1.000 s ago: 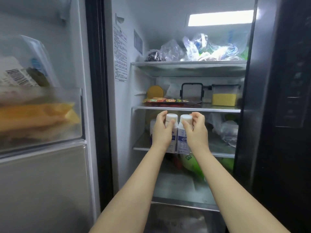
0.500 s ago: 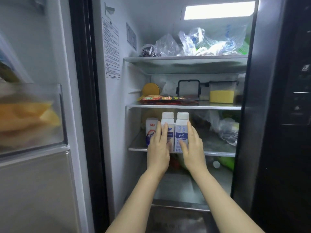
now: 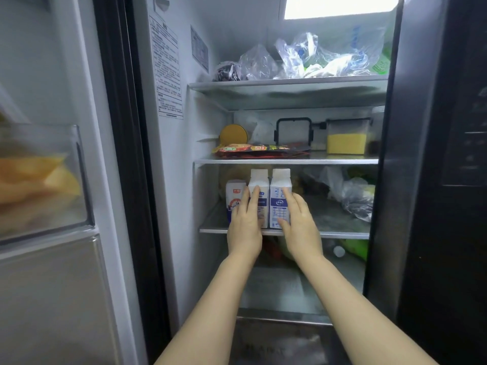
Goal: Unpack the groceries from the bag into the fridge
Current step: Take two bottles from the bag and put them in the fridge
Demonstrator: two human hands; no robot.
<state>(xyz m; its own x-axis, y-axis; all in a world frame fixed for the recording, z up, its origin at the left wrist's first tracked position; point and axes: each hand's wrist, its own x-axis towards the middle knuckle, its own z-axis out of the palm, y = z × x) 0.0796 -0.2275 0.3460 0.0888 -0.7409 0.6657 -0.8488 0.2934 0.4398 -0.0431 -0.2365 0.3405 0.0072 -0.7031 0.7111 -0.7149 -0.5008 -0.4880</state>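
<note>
1. Head view, centre of the frame: left hand (image 3: 244, 227) laid flat with straight fingers against the front of the left milk carton (image 3: 258, 183); nothing clasped.
2. Just right of it: right hand (image 3: 299, 225) likewise flat, fingers straight and spread, pressed on the front of the right milk carton (image 3: 281, 191), thumb low near the carton's base.
3. Both cartons upright, side by side and touching, at the front edge of the third shelf (image 3: 340, 234), left of the shelf's middle.
4. Immediately left of them on the same shelf: a shorter white carton with a red label (image 3: 234, 197), upright, partly hidden by the left hand.
5. Right part of that shelf: a crumpled clear plastic bag (image 3: 353, 193).
6. One shelf higher, centre of the frame: a flat red packet (image 3: 261, 149), a yellow round lid (image 3: 233, 134) behind it, a black-framed container (image 3: 293, 131), and a clear box of yellow contents (image 3: 345, 139) to the right.
7. Top shelf, upper centre: several clear plastic bags (image 3: 311, 60).
8. Left edge of the frame: open fridge door with a transparent bin (image 3: 79, 180) holding blurred yellow packs.
</note>
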